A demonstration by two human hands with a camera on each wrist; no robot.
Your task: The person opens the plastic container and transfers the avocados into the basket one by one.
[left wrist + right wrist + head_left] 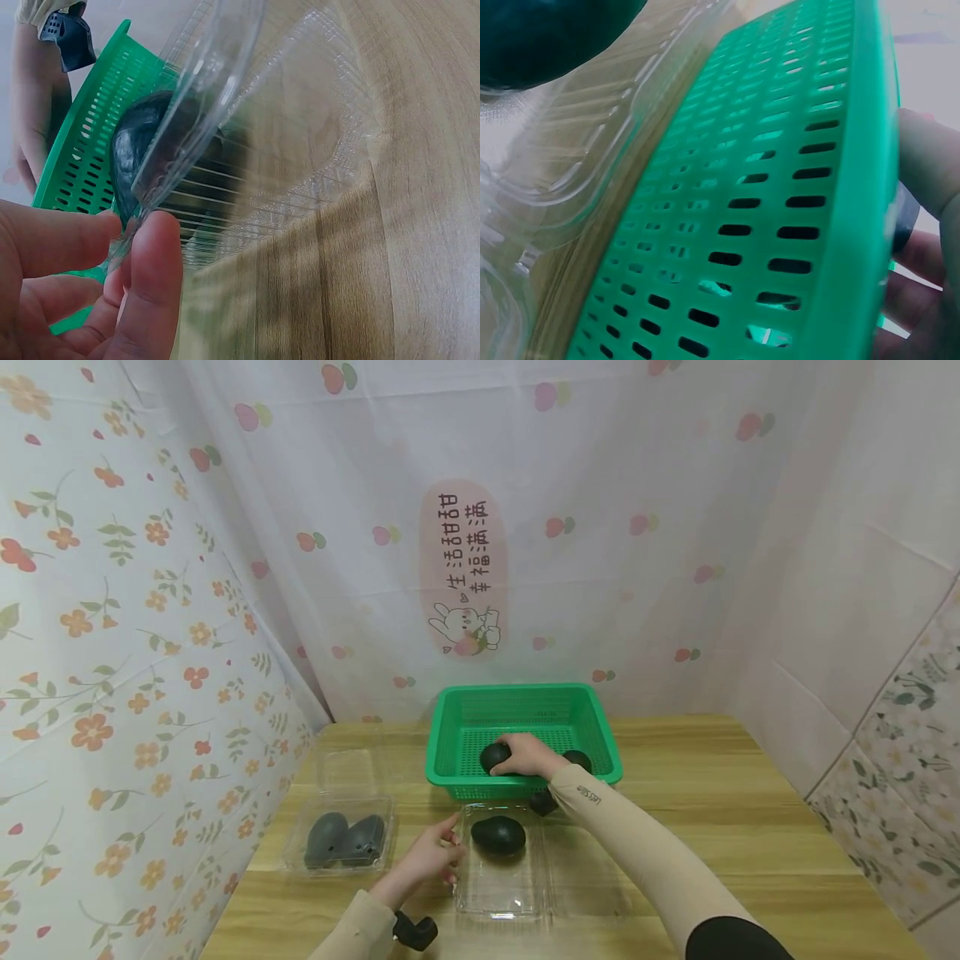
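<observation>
Inside the green plastic basket [525, 787], my right hand [528, 754] grips a dark green avocado [493, 757]. In the right wrist view, that hand [926, 247] shows behind the basket wall [780, 187], which hides most of what it holds. My left hand [435, 852] pinches the left rim of an open clear plastic clamshell box [498, 893]; the left wrist view shows thumb and fingers on its clear edge [135, 225]. One avocado [498, 836] lies in the back half of this box. Its lid [588, 885] is folded out flat to the right, partly under my right forearm.
Another avocado [577, 761] sits at the right inside the basket. To the left, a second clear clamshell box [341, 867] holds two dark avocados [326, 839], its lid [347, 772] raised behind. Floral curtains [360, 610] border the wooden table [712, 793] at the back and sides.
</observation>
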